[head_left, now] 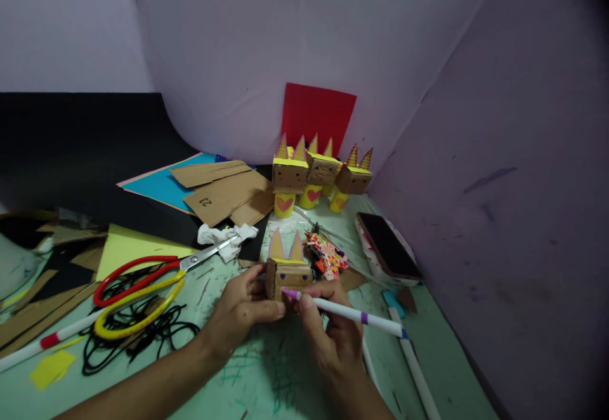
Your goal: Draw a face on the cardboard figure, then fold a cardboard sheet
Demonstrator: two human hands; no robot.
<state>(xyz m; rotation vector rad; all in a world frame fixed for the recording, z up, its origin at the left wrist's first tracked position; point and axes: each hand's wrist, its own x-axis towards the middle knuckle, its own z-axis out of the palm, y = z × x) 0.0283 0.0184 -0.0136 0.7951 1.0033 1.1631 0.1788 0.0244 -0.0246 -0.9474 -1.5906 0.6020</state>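
Note:
A small cardboard box head (291, 271) with a yellow top, two pointed ears and two dark eye dots is held upright over the table. My left hand (242, 306) grips its left side, with the thumb along the lower front. In my right hand (335, 325) is a white felt-tip marker (340, 309) with a purple band. Its purple tip meets or nearly meets the box's front, below the eyes. The fingers of my right hand also lie against the box's lower right. My hands hide the bottom of the box.
Several finished box-headed figures (290, 176) stand at the back before a red sheet (318, 115). Scissors (190, 261) lie left over black cord (143, 344). Cardboard pieces (228, 191) sit behind. A phone (387, 242) and another marker (413, 369) lie right, beside the wall.

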